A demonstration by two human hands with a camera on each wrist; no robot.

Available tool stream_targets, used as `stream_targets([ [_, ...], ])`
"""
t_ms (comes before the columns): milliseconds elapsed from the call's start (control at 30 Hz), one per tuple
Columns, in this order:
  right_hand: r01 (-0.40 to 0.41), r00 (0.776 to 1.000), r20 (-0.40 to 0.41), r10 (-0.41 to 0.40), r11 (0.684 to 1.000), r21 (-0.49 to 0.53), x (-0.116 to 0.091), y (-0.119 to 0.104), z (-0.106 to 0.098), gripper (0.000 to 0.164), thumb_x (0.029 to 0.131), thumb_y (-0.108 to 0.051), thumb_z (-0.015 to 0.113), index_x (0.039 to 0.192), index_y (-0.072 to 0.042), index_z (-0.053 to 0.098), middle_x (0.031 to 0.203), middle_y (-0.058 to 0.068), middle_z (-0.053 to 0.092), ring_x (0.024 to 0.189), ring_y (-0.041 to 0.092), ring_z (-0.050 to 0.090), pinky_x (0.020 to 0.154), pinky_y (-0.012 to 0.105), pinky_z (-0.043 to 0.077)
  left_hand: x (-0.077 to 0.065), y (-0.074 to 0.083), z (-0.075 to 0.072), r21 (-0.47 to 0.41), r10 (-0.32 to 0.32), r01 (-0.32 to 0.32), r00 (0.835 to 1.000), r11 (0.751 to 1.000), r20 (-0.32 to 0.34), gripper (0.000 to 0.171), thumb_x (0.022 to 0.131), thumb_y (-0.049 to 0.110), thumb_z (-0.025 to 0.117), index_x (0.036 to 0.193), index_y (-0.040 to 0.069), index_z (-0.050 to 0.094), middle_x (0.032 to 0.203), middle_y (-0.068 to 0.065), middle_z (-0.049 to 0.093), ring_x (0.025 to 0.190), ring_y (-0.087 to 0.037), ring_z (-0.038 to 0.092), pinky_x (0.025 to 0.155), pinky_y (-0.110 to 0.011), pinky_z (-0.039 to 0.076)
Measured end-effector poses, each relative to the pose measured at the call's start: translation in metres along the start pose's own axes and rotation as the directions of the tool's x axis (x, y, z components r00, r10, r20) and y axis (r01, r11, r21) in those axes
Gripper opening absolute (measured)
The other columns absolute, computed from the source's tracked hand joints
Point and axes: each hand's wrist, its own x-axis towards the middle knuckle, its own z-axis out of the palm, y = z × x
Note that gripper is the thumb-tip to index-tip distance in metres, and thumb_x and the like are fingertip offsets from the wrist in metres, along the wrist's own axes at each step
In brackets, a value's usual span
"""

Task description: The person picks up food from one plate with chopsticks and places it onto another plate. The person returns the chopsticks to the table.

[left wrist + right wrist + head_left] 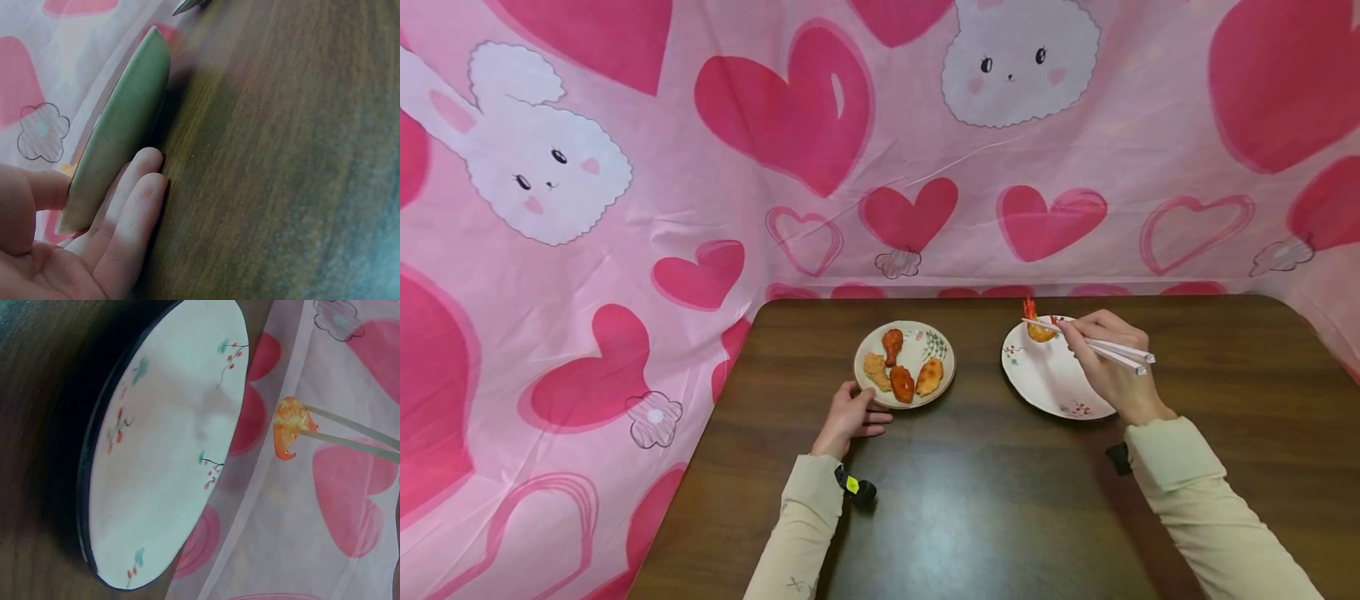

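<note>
My left hand [850,417] grips the near-left rim of a small round plate [919,357]. The left wrist view shows the thumb over the edge and fingers beneath the plate [119,131]. On it lie a drumstick [892,344], a glossy brown wing piece [902,385], a golden piece [930,377] and a pale fried piece [877,370]. My right hand [1112,367] holds white chopsticks [1116,348] above a larger white plate [1037,379]. Their tips pinch an orange, shrimp-like piece [287,428], raised off that plate's surface. The right fingers are mostly outside the right wrist view.
Both plates stand on a dark wooden table [955,483], the larger one to the right. A pink cloth [925,150] with hearts and rabbits hangs behind the table and along its left side. A dark camera [863,493] is strapped to the left wrist.
</note>
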Motion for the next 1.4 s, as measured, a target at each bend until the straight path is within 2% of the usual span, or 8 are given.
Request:
stream_targets([
  [333, -0.102, 0.995, -0.001, 0.103, 0.985, -0.138, -0.008, 0.015, 0.006, 0.014, 0.077, -0.010, 0.066, 0.069, 0.000, 0.069, 0.064, 0.010, 0.061, 0.060, 0.003, 0.048, 0.054, 0.003, 0.035, -0.001, 0.000, -0.001, -0.006, 0.007, -0.007, 1.000, 1.000, 0.001, 0.038, 0.094, 0.025, 0.041, 0.128, 0.009, 0.031, 0.093, -0.015, 0.066, 0.074, -0.021, 0.068, 0.063, -0.036, 0.056],
  [567, -0.231, 0.973, -0.008, 0.231, 0.967, -0.107, -0.012, 0.020, 0.011, 0.019, 0.079, -0.015, 0.065, 0.074, 0.003, 0.069, 0.065, 0.012, 0.061, 0.061, -0.022, 0.038, 0.052, 0.001, 0.033, 0.000, 0.000, 0.000, -0.011, 0.004, -0.004, 1.000, 1.000, -0.001, 0.038, 0.094, 0.024, 0.040, 0.128, 0.010, 0.031, 0.094, -0.016, 0.066, 0.075, -0.022, 0.068, 0.063, -0.036, 0.056],
  [667, -0.281, 0.959, 0.003, 0.283, 0.955, -0.095, -0.013, 0.021, 0.013, 0.021, 0.080, -0.016, 0.064, 0.079, 0.004, 0.069, 0.067, 0.013, 0.061, 0.059, -0.023, 0.038, 0.050, 0.000, 0.033, 0.000, 0.000, 0.000, -0.016, 0.004, -0.005, 1.000, 1.000, -0.003, 0.038, 0.094, 0.024, 0.041, 0.128, 0.010, 0.031, 0.094, -0.016, 0.066, 0.075, -0.022, 0.068, 0.062, -0.036, 0.056],
  [867, -0.262, 0.963, 0.025, 0.268, 0.953, -0.151, -0.014, 0.024, 0.016, 0.019, 0.080, -0.015, 0.064, 0.077, 0.003, 0.070, 0.065, 0.013, 0.060, 0.059, -0.006, 0.044, 0.050, 0.005, 0.033, 0.000, 0.000, 0.000, -0.015, 0.011, -0.011, 1.000, 1.000, -0.001, 0.037, 0.094, 0.024, 0.040, 0.127, 0.010, 0.031, 0.093, -0.016, 0.066, 0.074, -0.022, 0.068, 0.062, -0.036, 0.056],
  [967, -0.287, 0.953, 0.050, 0.299, 0.943, -0.170, -0.015, 0.025, 0.016, 0.022, 0.081, -0.019, 0.063, 0.078, 0.002, 0.070, 0.066, 0.011, 0.061, 0.060, -0.002, 0.044, 0.050, 0.005, 0.033, 0.000, -0.001, 0.000, -0.011, 0.015, -0.015, 1.000, 1.000, 0.000, 0.038, 0.094, 0.024, 0.040, 0.127, 0.009, 0.030, 0.092, -0.016, 0.066, 0.074, -0.022, 0.068, 0.062, -0.036, 0.056],
  [1100, -0.338, 0.934, 0.069, 0.352, 0.928, -0.159, -0.016, 0.025, 0.016, 0.027, 0.083, -0.023, 0.061, 0.083, 0.002, 0.071, 0.069, 0.012, 0.061, 0.059, -0.009, 0.041, 0.049, 0.003, 0.033, -0.001, -0.001, 0.000, -0.013, 0.018, -0.018, 1.000, 1.000, 0.001, 0.038, 0.094, 0.024, 0.041, 0.127, 0.009, 0.030, 0.091, -0.016, 0.067, 0.074, -0.023, 0.068, 0.062, -0.036, 0.056],
  [1267, -0.359, 0.927, 0.068, 0.369, 0.925, -0.123, -0.017, 0.025, 0.019, 0.027, 0.083, -0.024, 0.062, 0.085, 0.002, 0.070, 0.070, 0.012, 0.061, 0.056, -0.017, 0.039, 0.049, 0.002, 0.034, -0.001, -0.001, 0.000, -0.015, 0.015, -0.015, 1.000, 1.000, -0.001, 0.038, 0.094, 0.024, 0.041, 0.127, 0.009, 0.030, 0.090, -0.015, 0.067, 0.073, -0.022, 0.068, 0.062, -0.036, 0.056],
  [1400, -0.332, 0.938, 0.058, 0.341, 0.935, -0.120, -0.017, 0.026, 0.020, 0.025, 0.082, -0.022, 0.062, 0.084, 0.002, 0.070, 0.070, 0.011, 0.061, 0.059, -0.020, 0.038, 0.051, 0.001, 0.033, 0.000, 0.000, 0.000, -0.015, 0.010, -0.010, 1.000, 1.000, -0.006, 0.038, 0.094, 0.024, 0.041, 0.128, 0.010, 0.030, 0.092, -0.016, 0.067, 0.073, -0.022, 0.068, 0.062, -0.036, 0.056],
])
